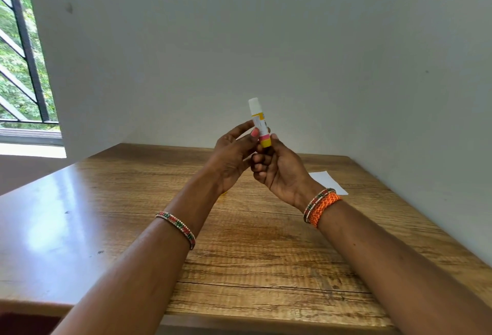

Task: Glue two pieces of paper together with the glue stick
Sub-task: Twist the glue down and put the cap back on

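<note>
Both hands grip glue stick [259,124] upright: left hand [234,159] pinches barrel, right hand [277,167] base (paper [328,181] behind).

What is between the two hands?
The glue stick, held upright by the left hand and right hand, in the head view.

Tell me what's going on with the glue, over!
Both hands up: left hand grips glue stick body, right hand pinches its yellow base. Stick upright above the table. Paper behind right wrist, untouched. Nothing blocking.
</note>
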`<state>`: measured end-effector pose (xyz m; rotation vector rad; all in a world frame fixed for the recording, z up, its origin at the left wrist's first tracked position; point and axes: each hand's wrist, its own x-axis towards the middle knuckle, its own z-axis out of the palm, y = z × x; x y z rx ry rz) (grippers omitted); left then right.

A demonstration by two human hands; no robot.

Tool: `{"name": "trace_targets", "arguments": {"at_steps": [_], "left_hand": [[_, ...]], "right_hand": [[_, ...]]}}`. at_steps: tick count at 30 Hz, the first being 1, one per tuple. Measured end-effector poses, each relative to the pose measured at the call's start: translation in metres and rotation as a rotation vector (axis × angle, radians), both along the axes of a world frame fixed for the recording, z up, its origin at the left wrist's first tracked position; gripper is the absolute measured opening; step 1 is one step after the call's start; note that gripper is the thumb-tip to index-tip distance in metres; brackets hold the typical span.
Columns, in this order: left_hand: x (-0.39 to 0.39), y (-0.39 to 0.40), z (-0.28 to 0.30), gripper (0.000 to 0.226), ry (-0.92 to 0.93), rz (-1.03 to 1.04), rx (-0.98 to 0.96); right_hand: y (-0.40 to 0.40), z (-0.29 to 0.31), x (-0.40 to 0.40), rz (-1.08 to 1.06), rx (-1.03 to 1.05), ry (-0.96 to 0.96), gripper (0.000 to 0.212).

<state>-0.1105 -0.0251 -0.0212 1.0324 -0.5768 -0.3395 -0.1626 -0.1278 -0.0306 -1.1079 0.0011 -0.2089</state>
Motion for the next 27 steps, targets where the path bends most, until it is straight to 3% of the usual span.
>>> {"name": "trace_targets", "arguments": {"at_steps": [3, 7, 13, 18, 22, 25, 27], "left_hand": [[-0.0008, -0.0002, -0.0005, 0.017, -0.040, 0.004, 0.012], [0.0025, 0.0006, -0.0012, 0.015, -0.060, 0.057, -0.006], [0.0024, 0.0004, -0.0001, 0.012, -0.027, 0.090, -0.026], [0.0012, 0.0003, 0.0001, 0.009, -0.032, 0.131, 0.000], [0.0033, 0.0008, -0.0012, 0.015, -0.074, 0.159, 0.094], [0.0018, 0.0001, -0.0014, 0.028, -0.081, 0.225, 0.152], [-0.0003, 0.0002, -0.0002, 0.024, -0.061, 0.272, 0.159]], "right_hand": [[-0.0005, -0.0011, 0.0000, 0.010, -0.036, 0.013, 0.045], [0.0011, -0.0007, 0.0000, 0.021, -0.010, -0.032, 0.036], [0.0020, 0.0018, 0.0010, 0.005, 0.058, -0.144, 0.003], [0.0060, -0.0014, 0.0005, -0.040, 0.013, -0.157, 0.006], [0.0042, 0.0025, -0.0019, -0.023, 0.098, -0.104, 0.025], [0.0007, 0.0024, -0.0012, -0.063, 0.065, -0.134, 0.016], [-0.0008, 0.0036, -0.0006, -0.085, 0.042, -0.162, 0.007]]}}
